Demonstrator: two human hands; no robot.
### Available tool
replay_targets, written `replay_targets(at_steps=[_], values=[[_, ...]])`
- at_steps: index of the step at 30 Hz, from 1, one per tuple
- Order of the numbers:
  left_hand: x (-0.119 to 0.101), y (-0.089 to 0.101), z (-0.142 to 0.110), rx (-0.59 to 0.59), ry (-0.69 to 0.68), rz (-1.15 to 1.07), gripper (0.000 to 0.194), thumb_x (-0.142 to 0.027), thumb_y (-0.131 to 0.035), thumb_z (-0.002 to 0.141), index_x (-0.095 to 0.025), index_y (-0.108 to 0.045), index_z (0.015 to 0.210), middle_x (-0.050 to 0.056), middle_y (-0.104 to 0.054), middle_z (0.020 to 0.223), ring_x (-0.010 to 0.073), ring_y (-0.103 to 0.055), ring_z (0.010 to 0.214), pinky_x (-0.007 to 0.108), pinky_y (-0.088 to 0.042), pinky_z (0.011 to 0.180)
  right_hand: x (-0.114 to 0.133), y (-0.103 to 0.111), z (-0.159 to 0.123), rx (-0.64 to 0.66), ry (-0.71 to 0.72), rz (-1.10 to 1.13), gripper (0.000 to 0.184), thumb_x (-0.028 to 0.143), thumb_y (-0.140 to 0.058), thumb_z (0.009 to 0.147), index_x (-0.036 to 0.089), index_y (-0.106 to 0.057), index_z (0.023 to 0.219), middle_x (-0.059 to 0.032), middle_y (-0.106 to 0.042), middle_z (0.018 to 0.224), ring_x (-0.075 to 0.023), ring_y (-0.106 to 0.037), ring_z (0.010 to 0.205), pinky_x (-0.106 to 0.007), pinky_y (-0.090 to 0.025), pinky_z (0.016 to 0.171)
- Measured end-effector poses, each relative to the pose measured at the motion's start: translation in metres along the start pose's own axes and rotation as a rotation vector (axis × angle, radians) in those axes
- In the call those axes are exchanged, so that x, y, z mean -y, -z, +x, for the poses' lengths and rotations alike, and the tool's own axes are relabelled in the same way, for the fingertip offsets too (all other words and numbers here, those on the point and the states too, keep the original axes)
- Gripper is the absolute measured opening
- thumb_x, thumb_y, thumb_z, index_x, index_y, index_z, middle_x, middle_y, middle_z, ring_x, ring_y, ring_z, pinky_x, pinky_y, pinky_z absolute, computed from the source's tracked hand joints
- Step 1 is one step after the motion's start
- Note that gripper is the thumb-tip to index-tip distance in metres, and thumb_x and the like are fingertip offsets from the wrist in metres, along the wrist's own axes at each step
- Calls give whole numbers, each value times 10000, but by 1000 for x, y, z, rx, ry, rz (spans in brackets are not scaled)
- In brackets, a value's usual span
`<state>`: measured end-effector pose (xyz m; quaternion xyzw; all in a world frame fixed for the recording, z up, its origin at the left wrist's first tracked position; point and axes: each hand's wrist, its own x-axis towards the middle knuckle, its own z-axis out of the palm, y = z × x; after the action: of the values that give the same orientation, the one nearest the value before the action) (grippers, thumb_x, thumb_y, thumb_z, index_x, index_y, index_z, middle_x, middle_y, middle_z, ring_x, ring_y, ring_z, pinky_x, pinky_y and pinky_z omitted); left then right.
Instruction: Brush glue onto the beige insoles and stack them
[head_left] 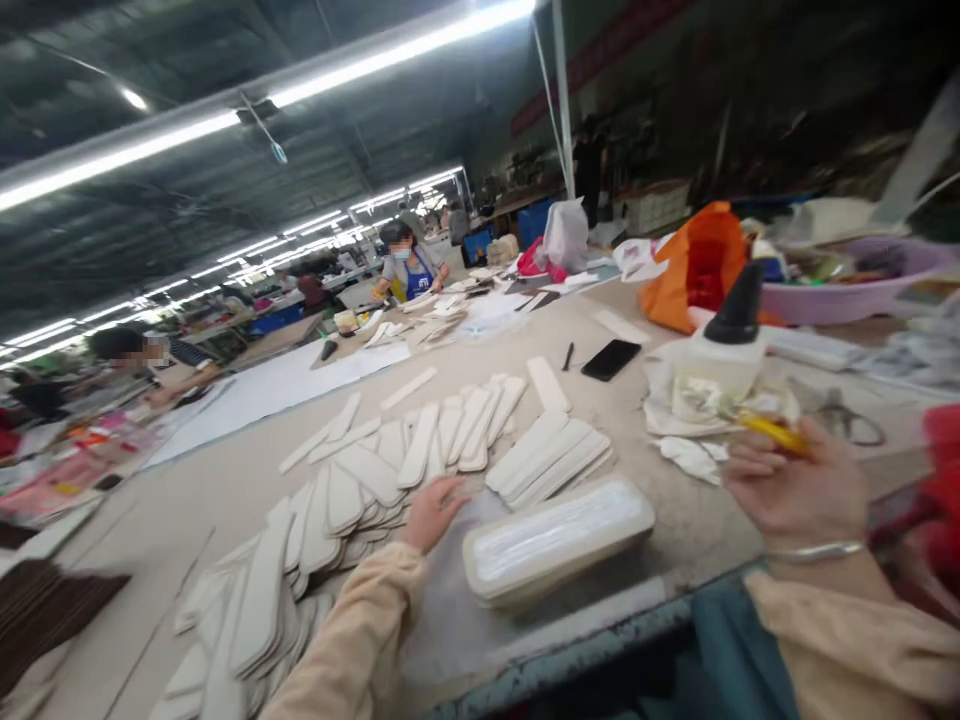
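My left hand (435,515) rests at the edge of a spread of long off-white strips with rounded ends (341,500), its fingers loosely bent and apart, with nothing visible in them. Raised at the right, my right hand (799,490) is closed on a yellow-handled tool (776,432); its working end is blurred. Just beyond that hand stands a translucent container with a black cone top (716,370). In front of me a stack of rounded pieces (559,540), its top shiny and whitish, lies on a clear plastic sheet (450,610). More strips (551,455) lie fanned behind the stack.
A black phone (611,360) and a small dark stick (568,356) lie farther back. Scissors (847,418), an orange bag (697,265) and a pink basin (862,295) are at the right. Dark brown pieces (52,620) sit at the left. Co-workers (411,265) work across the table.
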<state>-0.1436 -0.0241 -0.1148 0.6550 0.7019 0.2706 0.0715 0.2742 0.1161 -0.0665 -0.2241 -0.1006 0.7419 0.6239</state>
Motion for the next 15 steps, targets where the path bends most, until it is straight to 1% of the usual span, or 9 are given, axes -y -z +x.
replay_targets(at_steps=[2,4,6,8,11,13,15], values=[[7,-7,17,105,-47,44,352,-390,-608,837,-170,-649,1108,109,-676,1164,228,-610,1115,437,-482,997,3,5,2,-10,-9,38,301,278,-359,928,185,-549,714,24,-388,580,24,-411,418,-131,-306,366],[11,-14,32,208,-106,79,365,-393,-608,847,-165,-631,1131,114,-654,1201,232,-587,1150,471,-451,1021,5,7,4,-10,-11,53,290,264,-358,918,177,-548,716,27,-385,574,26,-413,421,-127,-287,363],[12,-18,46,312,-166,104,363,-402,-602,856,-165,-623,1130,109,-641,1214,239,-576,1161,504,-436,1021,5,8,6,-15,-6,33,229,256,-406,883,173,-549,725,30,-390,565,16,-403,412,-122,-290,359],[11,-20,58,414,-208,118,346,-405,-588,868,-168,-621,1117,97,-642,1198,233,-582,1142,502,-446,1004,4,8,10,-35,7,-21,138,246,-471,819,174,-548,730,29,-397,554,-5,-379,397,-121,-310,349],[9,-24,71,525,-211,138,313,-398,-540,900,-163,-622,1089,81,-663,1118,205,-618,1052,458,-491,944,3,13,16,-52,15,-96,77,244,-523,751,178,-557,731,18,-401,551,-36,-347,393,-134,-320,333],[5,-27,76,568,-187,169,305,-402,-520,910,-159,-624,1063,73,-668,1068,190,-632,985,431,-514,896,3,20,20,-35,19,-129,86,260,-537,757,186,-577,741,5,-403,559,-53,-345,410,-148,-314,341],[-1,-30,79,600,-169,212,294,-406,-538,898,-157,-630,1025,67,-666,1042,185,-632,956,421,-520,874,0,27,27,6,96,-229,119,291,-541,791,198,-596,741,-2,-396,553,-69,-335,417,-170,-291,342]])
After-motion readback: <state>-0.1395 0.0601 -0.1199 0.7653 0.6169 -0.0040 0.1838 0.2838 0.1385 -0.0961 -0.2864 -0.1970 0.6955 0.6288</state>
